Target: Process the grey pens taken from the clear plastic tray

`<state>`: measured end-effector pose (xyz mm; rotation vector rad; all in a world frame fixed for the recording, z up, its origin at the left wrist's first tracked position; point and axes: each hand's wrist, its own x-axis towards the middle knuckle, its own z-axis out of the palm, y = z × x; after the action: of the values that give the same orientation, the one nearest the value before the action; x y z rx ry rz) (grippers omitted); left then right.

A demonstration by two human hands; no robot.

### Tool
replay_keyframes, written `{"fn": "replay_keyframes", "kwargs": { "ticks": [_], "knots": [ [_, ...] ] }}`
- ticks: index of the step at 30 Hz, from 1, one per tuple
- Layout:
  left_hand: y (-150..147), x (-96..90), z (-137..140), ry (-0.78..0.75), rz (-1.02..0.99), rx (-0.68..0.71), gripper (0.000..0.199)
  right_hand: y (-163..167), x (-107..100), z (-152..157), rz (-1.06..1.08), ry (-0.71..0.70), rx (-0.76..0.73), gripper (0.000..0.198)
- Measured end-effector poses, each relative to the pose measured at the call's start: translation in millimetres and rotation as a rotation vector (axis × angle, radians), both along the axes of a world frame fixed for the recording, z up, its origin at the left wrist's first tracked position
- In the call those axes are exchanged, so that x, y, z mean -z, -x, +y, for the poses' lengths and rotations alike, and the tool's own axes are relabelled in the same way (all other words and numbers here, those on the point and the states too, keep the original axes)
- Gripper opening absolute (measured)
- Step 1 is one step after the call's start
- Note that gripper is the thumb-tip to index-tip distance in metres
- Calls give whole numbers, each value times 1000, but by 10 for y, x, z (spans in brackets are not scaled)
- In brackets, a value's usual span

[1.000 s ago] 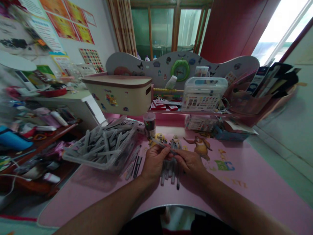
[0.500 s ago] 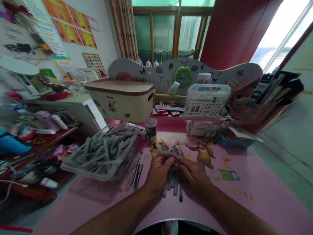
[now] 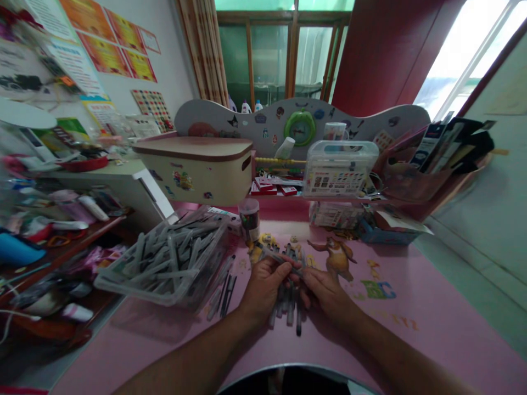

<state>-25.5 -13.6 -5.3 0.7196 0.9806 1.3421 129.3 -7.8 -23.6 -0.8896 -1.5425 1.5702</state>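
Both hands meet over the pink desk, each with its fingers closed on one grey pen (image 3: 275, 254). My left hand (image 3: 263, 282) pinches the pen's barrel, and its dark end points up and left. My right hand (image 3: 327, 288) grips the other end, partly hiding it. Beneath the hands lies a bunch of grey pens (image 3: 290, 312), its middle covered by my fingers. To the left, several dark pens (image 3: 227, 296) rest on the desk beside a clear plastic bin (image 3: 142, 293) heaped with grey pens (image 3: 173, 258).
A clear round jar (image 3: 249, 219) stands behind the hands. On the shelf above sit a cream lidded box (image 3: 193, 178) and a clear handled case (image 3: 341, 170). A blue box (image 3: 387, 231) is at the back right of the pink desk (image 3: 432, 340).
The whole view has shifted slightly, so things appear a little further left. Both hands keep hold of the same pen, and the right fingers have moved slightly.
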Motion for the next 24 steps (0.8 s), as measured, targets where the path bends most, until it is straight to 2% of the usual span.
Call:
{"fn": "replay_keyframes", "kwargs": {
  "ticks": [2,7,12,14,16,18,20,21,24],
  "knots": [
    [3,-13,2,1,-11,3,28,-21,-3,27,-66,1,-32,44],
    [-12,-33,15,7,-62,-56,32,-37,-58,21,-285,-383,149,35],
    [-9,-16,21,25,-49,-82,35,-26,-126,-13,-343,-571,180,27],
    [-2,1,22,12,-47,-75,34,-21,-139,-24,-274,-505,171,25],
    [4,17,17,13,-51,-39,34,-11,-133,-39,-131,-321,132,27],
    [6,25,7,23,-52,24,34,1,-109,-47,15,-121,93,40],
    [6,22,-4,21,-37,65,34,4,-76,-32,68,21,50,54],
    [6,17,-9,14,-26,68,33,0,-62,-16,41,62,2,53],
    [6,-4,-12,15,-10,42,30,-15,-49,33,-42,-5,4,46]
  ]
}}
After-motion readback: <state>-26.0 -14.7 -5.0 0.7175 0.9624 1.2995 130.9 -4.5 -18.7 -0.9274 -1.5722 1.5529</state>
